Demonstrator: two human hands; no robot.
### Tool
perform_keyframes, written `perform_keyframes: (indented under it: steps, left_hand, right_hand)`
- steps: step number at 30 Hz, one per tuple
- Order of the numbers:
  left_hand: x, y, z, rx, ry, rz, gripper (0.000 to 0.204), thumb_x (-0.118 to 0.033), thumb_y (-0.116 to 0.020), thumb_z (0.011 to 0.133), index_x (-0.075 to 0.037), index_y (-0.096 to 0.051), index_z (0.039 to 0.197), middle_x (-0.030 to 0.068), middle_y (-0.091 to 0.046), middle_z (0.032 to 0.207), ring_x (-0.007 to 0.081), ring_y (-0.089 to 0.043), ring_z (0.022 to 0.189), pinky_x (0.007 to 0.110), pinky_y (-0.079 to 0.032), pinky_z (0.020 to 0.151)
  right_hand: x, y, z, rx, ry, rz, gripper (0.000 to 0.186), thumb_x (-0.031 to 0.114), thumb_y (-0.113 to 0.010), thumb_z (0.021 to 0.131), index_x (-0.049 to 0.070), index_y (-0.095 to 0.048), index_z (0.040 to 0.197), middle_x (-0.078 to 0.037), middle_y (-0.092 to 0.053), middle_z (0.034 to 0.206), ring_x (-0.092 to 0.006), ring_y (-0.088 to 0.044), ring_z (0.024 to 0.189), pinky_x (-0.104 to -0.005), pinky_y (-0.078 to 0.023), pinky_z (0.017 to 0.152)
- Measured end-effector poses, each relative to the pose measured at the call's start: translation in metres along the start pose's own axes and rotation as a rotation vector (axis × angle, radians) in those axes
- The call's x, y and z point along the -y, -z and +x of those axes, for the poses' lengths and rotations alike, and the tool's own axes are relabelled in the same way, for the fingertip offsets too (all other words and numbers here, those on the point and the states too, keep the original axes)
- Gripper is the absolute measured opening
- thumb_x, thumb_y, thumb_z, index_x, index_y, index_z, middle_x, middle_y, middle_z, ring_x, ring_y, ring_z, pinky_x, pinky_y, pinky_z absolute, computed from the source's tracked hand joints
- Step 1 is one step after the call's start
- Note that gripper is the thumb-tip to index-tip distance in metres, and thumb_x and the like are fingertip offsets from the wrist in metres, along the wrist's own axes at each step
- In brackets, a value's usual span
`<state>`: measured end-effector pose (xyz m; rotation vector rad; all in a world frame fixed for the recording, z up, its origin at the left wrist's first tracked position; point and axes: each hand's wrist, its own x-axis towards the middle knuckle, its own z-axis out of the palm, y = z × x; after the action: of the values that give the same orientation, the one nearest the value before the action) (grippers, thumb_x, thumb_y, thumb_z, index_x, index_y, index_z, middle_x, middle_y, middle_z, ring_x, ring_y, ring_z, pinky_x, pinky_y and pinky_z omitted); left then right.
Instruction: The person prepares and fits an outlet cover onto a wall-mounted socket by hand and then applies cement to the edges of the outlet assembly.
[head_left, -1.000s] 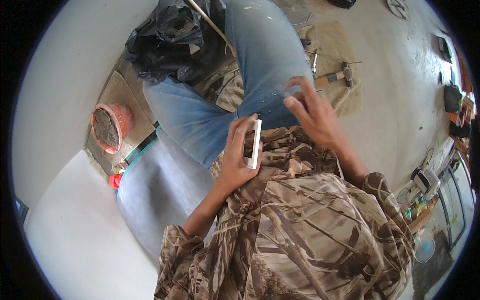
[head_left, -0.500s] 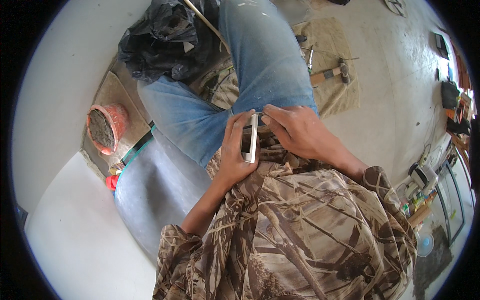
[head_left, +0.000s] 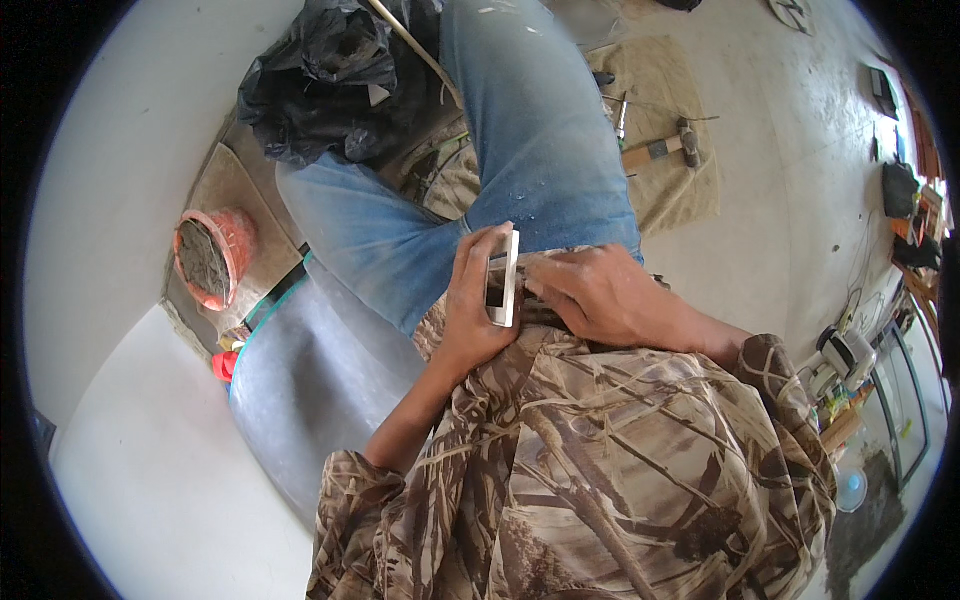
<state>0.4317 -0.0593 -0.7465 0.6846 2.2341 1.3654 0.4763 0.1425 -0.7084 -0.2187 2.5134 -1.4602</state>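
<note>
My left hand (head_left: 473, 310) is closed round a small white rectangular piece (head_left: 510, 280) with a dark middle, held upright on edge at my lap. My right hand (head_left: 600, 290) is just right of it, fingers curled in near its side; whatever they may hold is hidden. Both hands are over my camouflage shirt (head_left: 630, 440) and blue jeans (head_left: 530, 130).
A red bucket (head_left: 230, 255) of grey mix stands left, beside a grey curved surface (head_left: 310, 370). A black plastic bag (head_left: 290, 100) lies ahead. A hammer (head_left: 687, 145) rests on a tan cloth (head_left: 680, 195). A white machine (head_left: 845, 355) and assorted items line the right side.
My right hand has come down from raised, spread fingers to beside the white piece, then slipped a little lower with fingers curled. My left hand keeps its grip.
</note>
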Motion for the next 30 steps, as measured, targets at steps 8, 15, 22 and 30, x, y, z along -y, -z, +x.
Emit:
perform_keyframes:
  steps: [8,15,22,30]
  left_hand:
    - [-0.002,-0.001,0.0,0.005,-0.003,0.01,0.069,0.0,-0.065,0.074,-0.003,-0.048,0.141,0.0237,-0.051,0.131,0.0432,-0.055,0.117,0.044,-0.046,0.099]
    - [-0.001,-0.002,-0.004,-0.024,-0.022,0.054,0.065,0.001,-0.064,0.08,-0.004,-0.047,0.142,0.0241,-0.052,0.131,0.0431,-0.056,0.116,0.044,-0.047,0.098]
    - [0.0,-0.002,-0.005,-0.031,0.023,-0.015,0.064,0.001,-0.063,0.079,-0.003,-0.047,0.141,0.0244,-0.05,0.131,0.0434,-0.056,0.114,0.044,-0.048,0.096]
    - [-0.001,-0.001,-0.005,-0.034,0.0,-0.014,0.051,-0.004,-0.06,0.089,0.002,-0.048,0.138,0.0232,-0.053,0.131,0.0381,-0.054,0.119,0.044,-0.043,0.103]
  right_hand:
    - [-0.001,0.0,0.002,0.037,-0.04,-0.018,0.015,0.015,-0.06,0.094,0.004,-0.06,0.105,-0.02,-0.066,0.077,-0.0419,-0.065,0.07,-0.0507,-0.05,0.059]
    - [-0.01,0.008,0.01,0.021,-0.08,-0.054,0.013,0.012,-0.062,0.093,0.002,-0.061,0.101,-0.019,-0.065,0.077,-0.0401,-0.065,0.069,-0.0475,-0.051,0.06]
    - [0.015,0.002,-0.006,0.119,0.037,-0.053,0.018,0.016,-0.06,0.093,0.006,-0.057,0.108,-0.016,-0.065,0.073,-0.038,-0.067,0.067,-0.0487,-0.051,0.057]
    - [0.017,-0.006,-0.018,0.26,0.08,-0.104,0.028,0.021,-0.061,0.09,0.003,-0.056,0.111,-0.015,-0.067,0.075,-0.0302,-0.07,0.065,-0.0481,-0.052,0.053]
